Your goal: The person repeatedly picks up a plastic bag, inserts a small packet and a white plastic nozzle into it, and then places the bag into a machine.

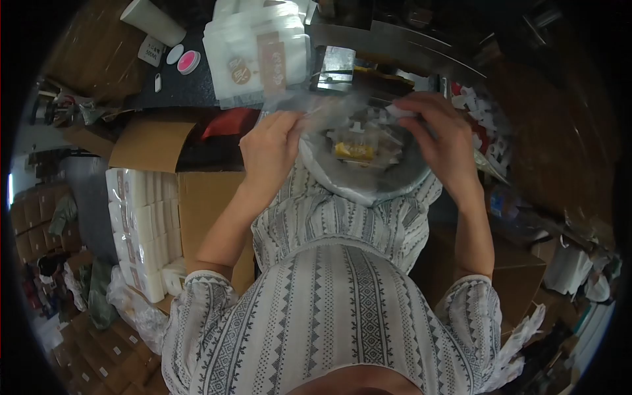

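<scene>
Left hand (273, 141) had thumb and fingers pinched on a clear, thin plastic bag (329, 108), held over the far-left rim of a round, plastic-lined basin (368, 195). Right hand (438, 135) gripped a small white piece (400, 112) at its fingertips, above the basin's far-right side. Piece blurred, probably paper or film. Basin sat at the person's lap, small clear packets inside, one with a yellow label (353, 151). Stack of white printed plastic bags (260, 56) lay beyond the left hand on a dark tabletop (181, 89), pink-topped round container (188, 62) left of it.
</scene>
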`<state>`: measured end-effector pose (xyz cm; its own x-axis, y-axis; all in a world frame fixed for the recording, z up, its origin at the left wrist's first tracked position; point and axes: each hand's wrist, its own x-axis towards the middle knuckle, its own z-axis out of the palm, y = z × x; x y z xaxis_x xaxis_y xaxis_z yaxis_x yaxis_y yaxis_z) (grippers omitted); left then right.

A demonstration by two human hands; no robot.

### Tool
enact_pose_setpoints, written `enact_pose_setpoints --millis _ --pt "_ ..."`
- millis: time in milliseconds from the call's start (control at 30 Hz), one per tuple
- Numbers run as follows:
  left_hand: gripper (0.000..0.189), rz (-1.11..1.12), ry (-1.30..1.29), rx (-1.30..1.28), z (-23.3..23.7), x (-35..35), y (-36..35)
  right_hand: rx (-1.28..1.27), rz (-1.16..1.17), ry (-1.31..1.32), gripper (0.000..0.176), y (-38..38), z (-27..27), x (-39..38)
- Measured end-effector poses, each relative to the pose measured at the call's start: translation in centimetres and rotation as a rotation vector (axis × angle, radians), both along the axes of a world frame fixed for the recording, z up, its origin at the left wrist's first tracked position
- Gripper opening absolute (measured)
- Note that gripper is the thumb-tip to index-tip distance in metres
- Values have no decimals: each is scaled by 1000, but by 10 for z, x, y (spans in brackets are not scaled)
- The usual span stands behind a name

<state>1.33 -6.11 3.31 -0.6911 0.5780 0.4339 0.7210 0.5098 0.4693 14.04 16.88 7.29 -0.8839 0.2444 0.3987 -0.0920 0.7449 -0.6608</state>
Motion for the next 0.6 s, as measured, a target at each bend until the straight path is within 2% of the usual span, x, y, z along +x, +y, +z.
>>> enact_pose_setpoints --millis 67,100,167,200,233,267,300,333,367,433,467,533,600 --pt "8 -49 10 20 1 4 4 213 115 64 24 -8 -1 -10" --pt "8 -135 -29 32 0 6 5 208 115 65 24 -11 -1 -12" --pt "8 -228 -70 45 -4 9 10 -90 175 -156 25 -15 1 -11" --pt "11 -283 -201 3 -7 10 14 -88 171 -157 25 -12 -2 -11" --pt "14 -336 -333 -41 -10 11 18 -177 102 -199 26 -7 -9 -10" --pt "14 -336 -333 -38 -13 12 26 -263 35 -239 26 -1 -13 -8" --pt "17 -301 -583 -77 -16 10 35 -259 36 -235 26 4 -14 -6" --pt "20 -263 -836 -117 -18 8 44 -154 -76 -178 28 9 -15 -3" --pt "20 -264 -834 -115 -20 4 53 -48 -188 -120 30 15 -15 2" --pt "22 -205 -1042 71 -23 -6 71 -52 -219 -177 30 29 -13 14" --pt "22 -209 -1044 69 -25 -10 77 -60 -250 -236 30 36 -12 21" --pt "28 -190 -1401 295 -29 -16 86 -55 -320 -274 29 49 -13 25" --pt "32 -172 -1405 292 -26 -13 85 -52 -385 -310 28 73 -29 24"
